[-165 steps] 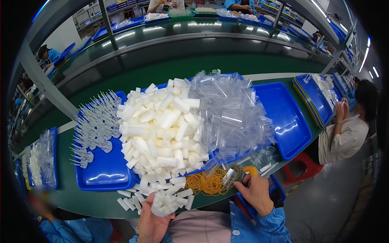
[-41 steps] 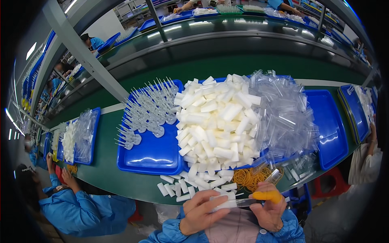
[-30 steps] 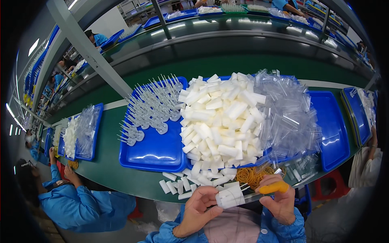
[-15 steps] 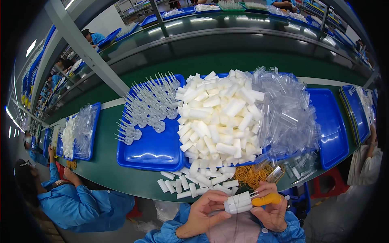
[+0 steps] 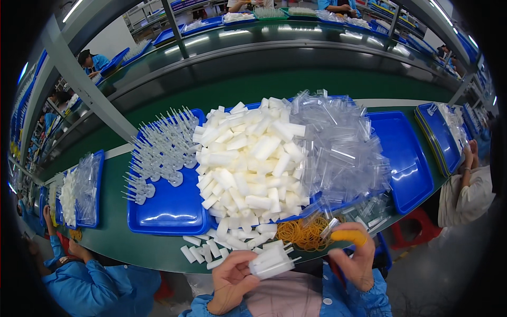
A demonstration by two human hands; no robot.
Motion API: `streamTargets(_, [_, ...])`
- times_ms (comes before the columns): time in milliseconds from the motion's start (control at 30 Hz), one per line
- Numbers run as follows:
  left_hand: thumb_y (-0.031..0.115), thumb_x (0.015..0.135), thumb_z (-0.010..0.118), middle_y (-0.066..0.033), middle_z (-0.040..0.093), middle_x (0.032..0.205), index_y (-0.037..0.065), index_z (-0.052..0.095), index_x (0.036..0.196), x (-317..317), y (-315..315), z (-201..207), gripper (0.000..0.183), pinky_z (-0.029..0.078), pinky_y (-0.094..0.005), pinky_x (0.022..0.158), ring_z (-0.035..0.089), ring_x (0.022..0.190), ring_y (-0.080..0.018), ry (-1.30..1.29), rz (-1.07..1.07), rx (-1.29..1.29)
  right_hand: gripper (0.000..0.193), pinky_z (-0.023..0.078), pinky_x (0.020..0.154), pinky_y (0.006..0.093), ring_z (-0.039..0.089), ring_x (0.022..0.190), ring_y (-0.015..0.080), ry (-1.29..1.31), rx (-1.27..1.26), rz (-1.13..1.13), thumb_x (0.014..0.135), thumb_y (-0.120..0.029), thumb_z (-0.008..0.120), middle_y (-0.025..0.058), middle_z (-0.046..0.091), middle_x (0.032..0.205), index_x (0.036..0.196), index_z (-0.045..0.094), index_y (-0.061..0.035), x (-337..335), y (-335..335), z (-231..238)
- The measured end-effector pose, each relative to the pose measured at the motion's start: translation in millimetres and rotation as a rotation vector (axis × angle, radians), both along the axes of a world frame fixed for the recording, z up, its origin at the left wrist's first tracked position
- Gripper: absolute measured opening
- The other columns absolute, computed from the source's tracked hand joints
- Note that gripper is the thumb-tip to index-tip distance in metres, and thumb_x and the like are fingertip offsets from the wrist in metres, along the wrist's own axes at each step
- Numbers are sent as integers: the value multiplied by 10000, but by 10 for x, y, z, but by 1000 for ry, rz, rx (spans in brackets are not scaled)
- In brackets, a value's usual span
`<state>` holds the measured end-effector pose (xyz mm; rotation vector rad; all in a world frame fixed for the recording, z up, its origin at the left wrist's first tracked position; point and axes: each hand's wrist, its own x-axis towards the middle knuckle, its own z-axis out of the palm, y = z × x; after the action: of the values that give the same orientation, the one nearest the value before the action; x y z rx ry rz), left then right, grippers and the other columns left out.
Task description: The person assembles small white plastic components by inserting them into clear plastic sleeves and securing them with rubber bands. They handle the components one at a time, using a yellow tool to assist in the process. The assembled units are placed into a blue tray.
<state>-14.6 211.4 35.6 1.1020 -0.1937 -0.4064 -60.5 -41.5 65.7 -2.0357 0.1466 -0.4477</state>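
Observation:
My left hand (image 5: pixel 232 279) grips a bundle of white foam cylinders (image 5: pixel 270 261) in a clear sleeve, thin prongs jutting from its right end. My right hand (image 5: pixel 359 256) is to its right, holding nothing that I can see. A yellow finger cot (image 5: pixel 349 237) covers one finger, and thumb and finger are apart. That fingertip is beside a pile of orange rubber bands (image 5: pixel 301 234) and a clear tube (image 5: pixel 330 227) at the pile's edge; I cannot tell whether it touches them. Loose white foam cylinders (image 5: pixel 207 251) lie near my left hand.
Ahead rise a heap of white foam cylinders (image 5: pixel 248 158) and a heap of clear tubes (image 5: pixel 343 148). A blue tray (image 5: pixel 169 217) at left carries translucent pronged parts (image 5: pixel 163 145). Another blue tray (image 5: pixel 404 164) stands at right. Co-workers sit on both sides along the green table (image 5: pixel 113 222).
My right hand has let go of the bundle and moved up toward the rubber bands, fingers parting. My left hand keeps the bundle, now tilted. The whole view has shifted.

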Motion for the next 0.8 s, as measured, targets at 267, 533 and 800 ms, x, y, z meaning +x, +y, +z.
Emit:
streamTargets(267, [-32, 763, 647, -139, 526, 1142, -96, 496, 1166, 9, -53, 13, 435, 414, -343, 949, 540, 1096, -232, 73, 93, -121, 317, 336, 763, 384, 506, 818, 262, 78, -633, -257, 623, -201, 777, 77, 533, 858, 879, 648, -64, 89, -181, -316])
streamTargets(533, [-25, 762, 654, -139, 544, 1139, -91, 491, 1175, 8, -42, -30, 449, 416, -340, 946, 546, 1086, -228, 68, 132, -84, 271, 331, 767, 385, 510, 820, 254, 26, -561, -255, 637, -160, 764, 70, 531, 856, 858, 644, -61, 116, -170, -374])
streamTargets(800, [22, 771, 641, -146, 580, 1100, -54, 503, 1164, 8, -38, 37, 424, 448, -357, 911, 569, 1034, -225, 101, 262, -56, 217, 421, 651, 342, 552, 802, 235, -100, -432, 330, 660, -101, 731, 42, 563, 848, 863, 665, -142, 147, 154, -378])
